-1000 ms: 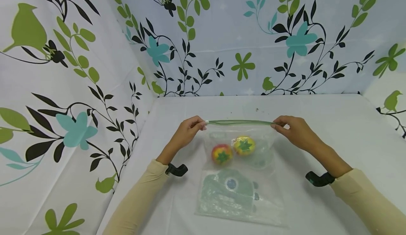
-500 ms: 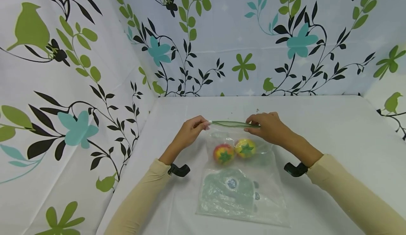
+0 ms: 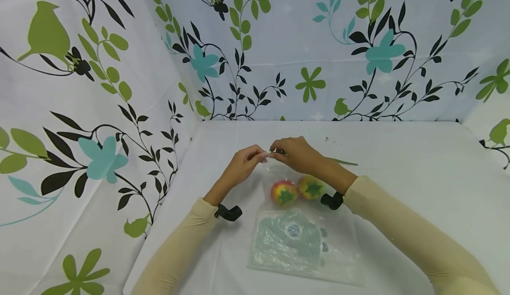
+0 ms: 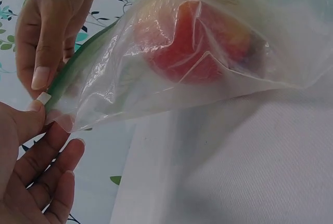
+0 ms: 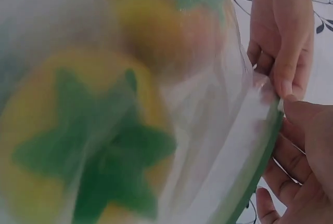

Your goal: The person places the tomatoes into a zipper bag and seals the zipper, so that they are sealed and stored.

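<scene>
A clear slider zip bag [image 3: 342, 259] with a green zip edge lies on the white table. Inside it are a round red-and-yellow toy fruit [image 3: 283, 194] and a yellower one [image 3: 311, 188], each with a green star-shaped top. My left hand [image 3: 242, 165] pinches the bag's upper left corner. Beside it, my right hand [image 3: 296, 154] pinches the zip, thumb and fingers at the small white slider [image 4: 43, 98]. In the right wrist view, the green zip strip [image 5: 260, 177] runs away from the meeting fingertips. My right forearm covers part of the bag.
A white cloth-covered table [image 3: 418, 188] extends around the bag. Patterned cloth [image 3: 255, 87] with leaves and birds hangs behind and to the left. A few tiny dark specks [image 3: 326, 139] lie near the table's back. Each wrist carries a black camera mount [image 3: 229, 213].
My right hand has slid left along the zip from the right corner to the left hand. The right end of the zip is free. My left hand keeps its hold on the corner.
</scene>
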Available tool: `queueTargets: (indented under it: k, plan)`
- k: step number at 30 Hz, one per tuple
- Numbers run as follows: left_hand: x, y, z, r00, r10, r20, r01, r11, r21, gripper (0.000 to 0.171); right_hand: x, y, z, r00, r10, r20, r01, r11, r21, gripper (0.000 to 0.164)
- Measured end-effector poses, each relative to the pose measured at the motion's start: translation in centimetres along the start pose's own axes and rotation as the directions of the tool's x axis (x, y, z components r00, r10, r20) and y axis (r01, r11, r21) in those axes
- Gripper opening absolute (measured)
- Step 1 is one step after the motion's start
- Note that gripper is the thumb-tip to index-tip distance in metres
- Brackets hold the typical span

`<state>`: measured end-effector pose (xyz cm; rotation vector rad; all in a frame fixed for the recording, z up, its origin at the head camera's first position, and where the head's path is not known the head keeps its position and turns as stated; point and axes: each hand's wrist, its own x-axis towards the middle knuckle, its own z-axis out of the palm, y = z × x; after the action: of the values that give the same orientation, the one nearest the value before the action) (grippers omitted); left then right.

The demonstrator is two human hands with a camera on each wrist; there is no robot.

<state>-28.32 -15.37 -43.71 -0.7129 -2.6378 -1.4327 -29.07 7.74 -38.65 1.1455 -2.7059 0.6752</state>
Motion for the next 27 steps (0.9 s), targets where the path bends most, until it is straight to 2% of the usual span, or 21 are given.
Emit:
queueTargets:
  k: [4,10,22,27]
  plan:
    - [0.0,-0.1,0.1,1.0,0.014,0.001,-0.014,1.0,0.018,0.025,0.8,-0.4,0.9,0.998,-0.04,-0.043,0.039,0.999,-0.02,0.02]
    - [-0.1,-0.1,-0.1,1.0,-0.007,0.022,0.006,1.0,0.028,0.034,1.0,-0.7,1.4,0.995,-0.057,-0.084,0.055,0.998,-0.021,0.018]
    - [-0.3,-0.1,-0.1,1.0,-0.001,0.008,0.001,1.0,0.023,0.034,0.9,-0.4,1.0,0.997,-0.044,-0.057,0.042,0.999,-0.03,0.017]
    - [-0.4,-0.2,-0.3,1.0,0.005,-0.01,-0.005,1.0,0.03,0.028,0.4,0.5,0.4,0.999,-0.028,-0.021,0.029,0.999,0.031,0.012]
